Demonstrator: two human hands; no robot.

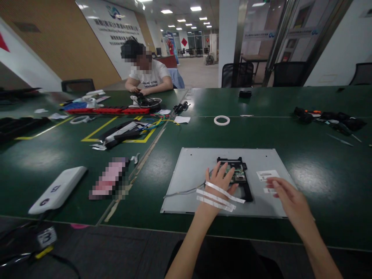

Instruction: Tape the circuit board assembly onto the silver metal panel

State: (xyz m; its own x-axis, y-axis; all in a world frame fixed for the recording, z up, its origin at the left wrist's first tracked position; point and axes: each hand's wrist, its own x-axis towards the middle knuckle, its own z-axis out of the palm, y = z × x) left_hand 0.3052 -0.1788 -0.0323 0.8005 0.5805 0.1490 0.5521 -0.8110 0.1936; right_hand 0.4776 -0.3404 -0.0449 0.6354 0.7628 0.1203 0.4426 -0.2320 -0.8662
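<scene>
A flat grey panel (186, 174), like the back of a display, lies on the green table in front of me. On it sits a black plastic bracket (247, 192) with a green circuit board (239, 170) inside. My left hand (217, 186) rests over the board and bracket with fingers spread. Several strips of white tape (215, 199) lie across its back and stick out past its edges. A thin grey cable (186, 191) runs left from under it. Above the panel's right part, beside a white label (266, 175), my right hand (290, 197) has thumb and fingertips close together; anything between them is hidden.
Beyond the panel lies a white tape roll (221, 120). Tools and black pouches (331, 118) are at right. On the left are a phone (109, 178), a white device (58, 190) and cables (157, 123). Across the table sits another person (149, 75).
</scene>
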